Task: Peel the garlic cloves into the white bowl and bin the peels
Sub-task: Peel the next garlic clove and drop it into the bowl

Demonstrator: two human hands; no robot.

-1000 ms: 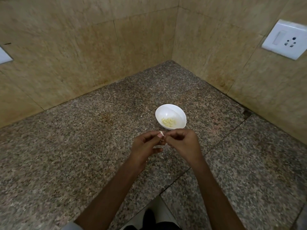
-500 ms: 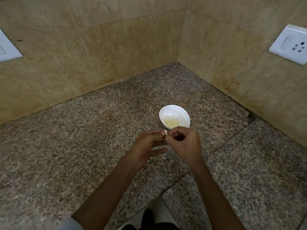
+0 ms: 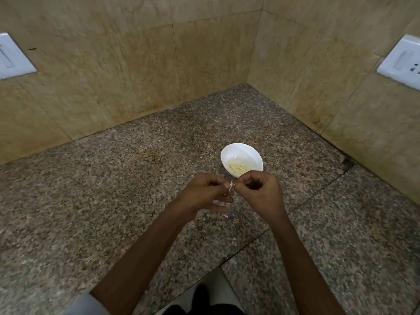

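"What's laid out in front of them?"

"A speckled stone counter [image 3: 109, 201] running back into a corner of beige wall tiles [image 3: 118, 87]. There's a white switch plate [image 3: 13, 57] at the far left and a second switch plate [image 3: 402, 62] at the far right."

"And the hands?"

"Both are raised over the counter, meeting just in front of the bowl [image 3: 251, 151]. The left hand [image 3: 202, 192] pinches a garlic clove [image 3: 231, 186] between thumb and forefinger, and its other fingers stretch out loosely underneath. The right hand [image 3: 264, 193] is curled tight, its thumb and forefinger tip nipped onto the same clove from the other side. I can't tell whether it has skin or flesh."

"What about the bowl?"

"It's small, white and upright on the counter, with the right knuckles overlapping its near rim from where I stand. A little heap of peeled cloves [image 3: 238, 168], pale yellow, lies at the bottom."

"How does the clove itself look?"

"Only a white sliver shows between the fingertips. Below the left hand a tiny white scrap [image 3: 226, 215] lies on the counter."
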